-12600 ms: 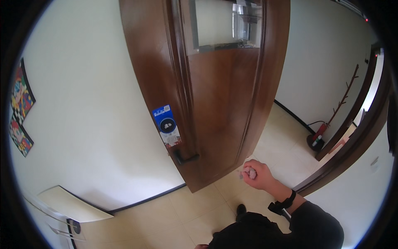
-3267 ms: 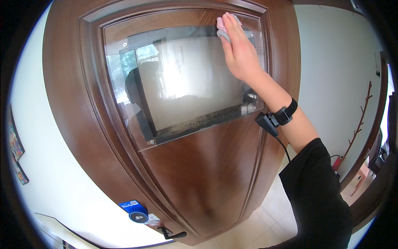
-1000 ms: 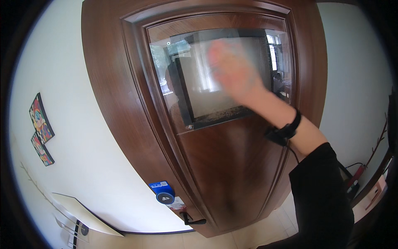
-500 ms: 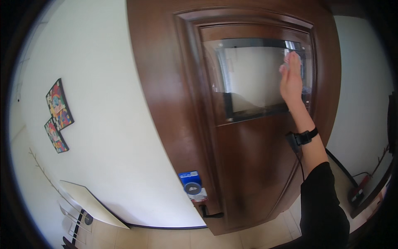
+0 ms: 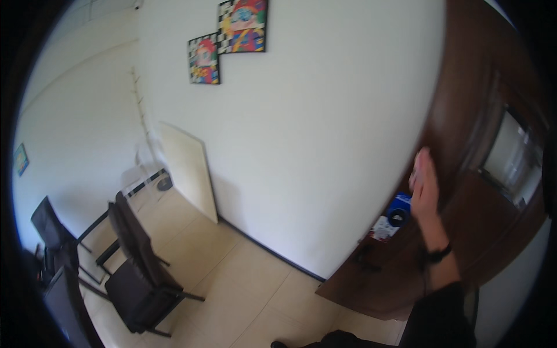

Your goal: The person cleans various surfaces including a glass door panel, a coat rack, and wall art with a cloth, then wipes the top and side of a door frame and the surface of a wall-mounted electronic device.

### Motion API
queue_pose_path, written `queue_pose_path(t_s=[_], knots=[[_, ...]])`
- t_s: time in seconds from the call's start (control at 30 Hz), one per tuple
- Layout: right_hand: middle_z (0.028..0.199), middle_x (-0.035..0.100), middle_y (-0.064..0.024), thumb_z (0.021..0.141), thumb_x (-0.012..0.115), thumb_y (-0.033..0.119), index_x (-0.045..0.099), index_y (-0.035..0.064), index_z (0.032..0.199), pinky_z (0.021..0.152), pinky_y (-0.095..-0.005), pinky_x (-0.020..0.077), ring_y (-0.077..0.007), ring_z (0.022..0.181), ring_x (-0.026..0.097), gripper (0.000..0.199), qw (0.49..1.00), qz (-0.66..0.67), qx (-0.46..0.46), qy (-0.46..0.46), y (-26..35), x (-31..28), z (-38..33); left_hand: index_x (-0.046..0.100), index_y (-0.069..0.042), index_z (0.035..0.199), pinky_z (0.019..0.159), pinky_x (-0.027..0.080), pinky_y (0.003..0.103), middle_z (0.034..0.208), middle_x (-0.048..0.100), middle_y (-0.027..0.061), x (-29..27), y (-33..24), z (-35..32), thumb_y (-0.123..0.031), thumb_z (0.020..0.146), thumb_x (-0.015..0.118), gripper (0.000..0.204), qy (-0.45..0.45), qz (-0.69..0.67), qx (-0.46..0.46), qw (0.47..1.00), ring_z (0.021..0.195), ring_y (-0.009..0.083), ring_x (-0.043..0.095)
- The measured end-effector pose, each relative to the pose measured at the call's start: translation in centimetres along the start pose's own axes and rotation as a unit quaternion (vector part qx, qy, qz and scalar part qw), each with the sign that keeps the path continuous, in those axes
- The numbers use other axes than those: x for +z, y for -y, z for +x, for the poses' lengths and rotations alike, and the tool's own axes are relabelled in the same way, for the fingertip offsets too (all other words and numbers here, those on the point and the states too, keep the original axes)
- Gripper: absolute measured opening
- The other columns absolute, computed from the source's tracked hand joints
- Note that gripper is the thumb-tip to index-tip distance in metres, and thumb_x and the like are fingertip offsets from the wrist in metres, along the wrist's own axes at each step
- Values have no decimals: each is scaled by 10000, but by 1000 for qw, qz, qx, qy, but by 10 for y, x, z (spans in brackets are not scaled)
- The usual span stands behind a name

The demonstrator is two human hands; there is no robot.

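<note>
My right hand (image 5: 426, 188) is raised in front of the dark brown door (image 5: 449, 136), near its left edge. Its fingers are closed on a crumpled pink cloth (image 5: 415, 176), of which only a small part shows beside them. Just below the hand, a blue sign with a dark round emblem (image 5: 398, 217) is fixed to the door, with a white and red card (image 5: 383, 229) under it. The black door handle (image 5: 366, 258) lies lower still and looks blurred. My left hand is out of view.
A framed glossy panel (image 5: 513, 153) is set in the door at the right. On the left stand dark chairs (image 5: 136, 284), and a pale board (image 5: 188, 171) leans against the white wall (image 5: 325, 133). Two colourful pictures (image 5: 242, 26) hang above.
My view has swung left, bringing the chairs in. My right hand has left the glossy panel and moved left and down to the door's edge, still with the pink cloth.
</note>
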State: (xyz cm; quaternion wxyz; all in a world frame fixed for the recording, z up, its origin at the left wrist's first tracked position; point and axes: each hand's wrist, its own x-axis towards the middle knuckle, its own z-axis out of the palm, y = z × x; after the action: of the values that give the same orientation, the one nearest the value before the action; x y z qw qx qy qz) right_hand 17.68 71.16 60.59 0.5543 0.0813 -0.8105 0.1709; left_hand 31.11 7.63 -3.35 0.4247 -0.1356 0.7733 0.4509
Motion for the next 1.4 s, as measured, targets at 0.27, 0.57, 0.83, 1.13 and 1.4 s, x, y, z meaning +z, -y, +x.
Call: queue_pose_path(t_s=[0.27,0.57,0.83,1.13,1.4], knots=[[1119,641,-177,988,392,72,486,-54,1309,1107,-539,288,-342,934,632,357,929,21,217,299,68,148,-256,592,-14,860,505,504,285,682,569,24,-89,-151,-33,-161,687,887,373,-65,-153,69,984,567,124,582],[938,619,-147,1041,356,273,549,-11,1037,760,-371,524,-229,830,620,344,746,259,596,142,-30,310,-359,553,-56,877,509,496,259,722,505,-11,-122,-383,7,-42,733,818,301,-32,-160,126,979,613,107,572],[745,533,-155,987,361,337,456,110,915,511,-482,463,-315,561,520,256,318,536,766,155,-78,463,-247,515,-87,879,497,466,211,766,468,-35,-161,-518,48,-13,793,772,281,-16,-324,149,934,629,65,521],[790,588,-161,974,369,359,546,42,874,574,-478,475,-323,626,543,376,320,527,728,300,-130,673,-232,490,-108,862,480,431,206,735,466,-38,-255,-573,101,27,792,768,317,-90,-474,177,858,583,56,494],[1103,683,-178,804,669,394,750,78,921,854,-425,522,-356,973,663,347,492,-19,26,870,-217,739,-310,486,-108,856,464,384,216,701,473,-44,-409,-618,171,31,766,773,331,-141,-396,219,880,574,42,482]])
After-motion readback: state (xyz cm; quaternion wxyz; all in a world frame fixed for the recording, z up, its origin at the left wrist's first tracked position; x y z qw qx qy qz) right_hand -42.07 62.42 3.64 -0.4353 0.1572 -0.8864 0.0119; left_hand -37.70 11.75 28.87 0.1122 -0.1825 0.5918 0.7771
